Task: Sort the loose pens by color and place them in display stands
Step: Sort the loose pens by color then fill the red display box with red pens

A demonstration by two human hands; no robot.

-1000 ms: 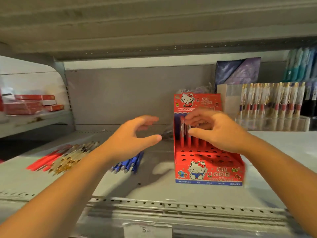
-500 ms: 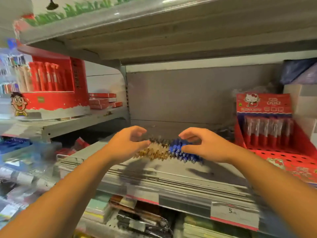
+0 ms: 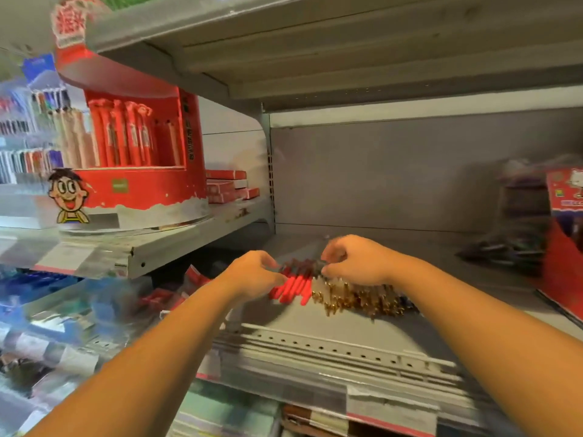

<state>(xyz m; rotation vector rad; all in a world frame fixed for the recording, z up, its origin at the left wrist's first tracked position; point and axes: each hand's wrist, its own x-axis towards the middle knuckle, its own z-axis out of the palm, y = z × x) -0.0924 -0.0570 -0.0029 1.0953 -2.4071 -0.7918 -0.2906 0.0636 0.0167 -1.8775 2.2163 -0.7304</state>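
Left hand (image 3: 252,274) & right hand (image 3: 358,261) both w/ fingers curled, pinching top ends of red plastic pens (image 3: 293,287) lying on grey metal shelf (image 3: 467,294). Gold-trimmed clear pens (image 3: 356,299) touch them, right side.

Change over the last second. The view has swung left: the Hello Kitty stand (image 3: 564,234), central one second ago, now sits cut off at the right edge, and a round red display (image 3: 138,190) on the left shelf has come into view. The right hand (image 3: 359,263) has left the stand, where it was at the upright pens. The left hand (image 3: 252,274), then open in the air, has dropped to the shelf. Half a second ago both hands were at the gold and blue pens. Now they meet further left, curled fingers at the far ends of the red pens (image 3: 291,288), with the right hand over the gold pens (image 3: 356,301). Blur hides any grip.
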